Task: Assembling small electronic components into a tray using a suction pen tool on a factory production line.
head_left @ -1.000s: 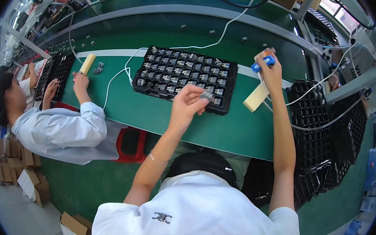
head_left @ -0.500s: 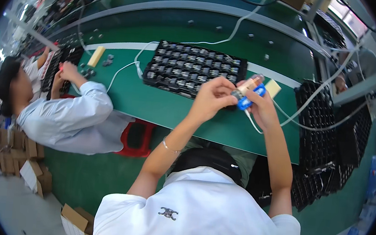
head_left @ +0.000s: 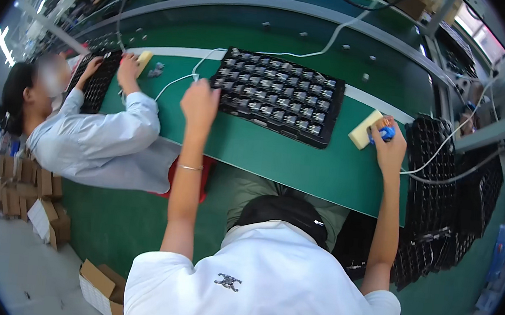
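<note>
both hands have parted; left hand (head_left: 200, 101) rests open-fingered at the black tray (head_left: 276, 96) corner; right hand (head_left: 389, 145) grips the blue tool (head_left: 385, 132).

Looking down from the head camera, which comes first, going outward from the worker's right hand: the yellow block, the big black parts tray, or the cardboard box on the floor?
From the right hand:
1. Yellow block, touching distance, just to its left.
2. Black parts tray, farther left on the green table.
3. Cardboard box, on the floor, lower left.

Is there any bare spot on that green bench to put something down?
Yes: the green strip of the bench between the black parts tray and the near edge, from left hand to right hand. The right end is crowded with stacked black trays and cables.
</note>
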`<state>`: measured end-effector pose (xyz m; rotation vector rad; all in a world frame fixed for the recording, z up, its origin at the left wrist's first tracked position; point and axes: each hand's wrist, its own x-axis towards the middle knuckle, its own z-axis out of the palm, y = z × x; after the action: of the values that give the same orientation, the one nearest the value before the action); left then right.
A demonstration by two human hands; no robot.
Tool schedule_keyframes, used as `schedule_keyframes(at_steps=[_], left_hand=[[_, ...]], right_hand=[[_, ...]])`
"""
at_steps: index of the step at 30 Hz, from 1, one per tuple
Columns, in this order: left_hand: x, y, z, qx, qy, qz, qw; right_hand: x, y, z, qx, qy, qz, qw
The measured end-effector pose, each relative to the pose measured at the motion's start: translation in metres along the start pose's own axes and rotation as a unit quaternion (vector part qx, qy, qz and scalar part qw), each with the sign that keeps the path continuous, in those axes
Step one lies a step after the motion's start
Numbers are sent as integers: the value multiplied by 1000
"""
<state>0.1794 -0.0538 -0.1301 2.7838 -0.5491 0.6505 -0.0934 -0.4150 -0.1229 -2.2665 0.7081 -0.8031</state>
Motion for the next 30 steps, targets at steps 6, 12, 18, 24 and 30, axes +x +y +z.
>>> schedule_keyframes(at_steps=[6,12,18,24,30], left_hand=[[-6,-13,15,91,-23,29,995],[-6,-2,18,122,-2,45,992],[-2,3,6,101,-42,-15,994],[-1,-1,21,99,-34,0,995],[4,-7,21,28,-53,-15,998]], right_hand=[[-2,3,11,-98,43,12,994],[-7,7,9,-96,68,18,993],[-9,8,7,-118,37,37,992],[-8,9,10,-111,34,37,993],[-7,13,13,-92,83,-2,992]])
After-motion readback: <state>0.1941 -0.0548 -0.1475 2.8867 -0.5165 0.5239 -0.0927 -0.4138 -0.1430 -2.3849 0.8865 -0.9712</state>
